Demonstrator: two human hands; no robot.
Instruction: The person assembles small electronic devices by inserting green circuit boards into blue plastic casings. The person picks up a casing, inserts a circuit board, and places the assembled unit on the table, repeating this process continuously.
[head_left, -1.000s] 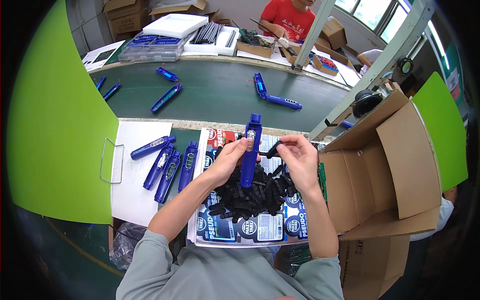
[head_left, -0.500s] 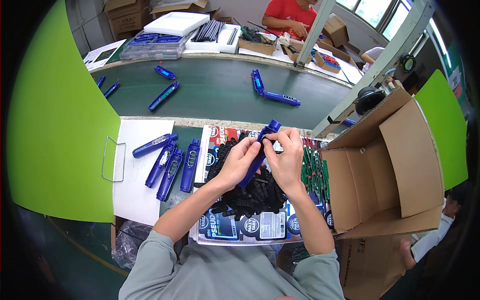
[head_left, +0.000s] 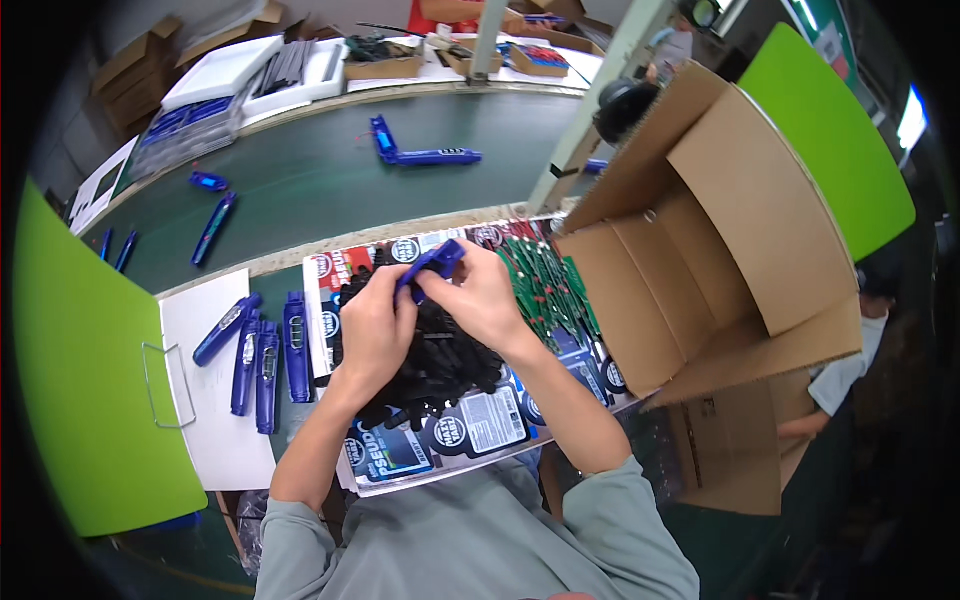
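Blue tube (head_left: 441, 260), head view: it's in both hands, up over the black pile (head_left: 455, 360), tilted, with its upper end leaning right. Left hand (head_left: 376, 325) closed on the lower end, fingers curled in, thumb alongside. Right hand (head_left: 482, 298) closed on the upper part, thumb pressed against it, fingers bent behind. No visible gap between either grip and tube. Inside of tube mostly covered by fingers; can't tell what's in it.

Black pile lies loose on printed sheets (head_left: 480, 428), under and near the hands. Green boards (head_left: 540, 285), thin, with red bits, bunched at right, just beside an open carton (head_left: 690, 265). Four more tubes (head_left: 297, 350) at left, near one another, on or next to white paper (head_left: 210, 425). Green panel (head_left: 90, 390) at far left; another panel (head_left: 835, 150) behind carton.

Beyond: dark green belt (head_left: 310, 165) with an opened unit (head_left: 432, 157) in two joined parts, plus several loose blue pieces (head_left: 214, 229) farther left. Red-clothed person (head_left: 445, 10) at top, cut off by the edge.
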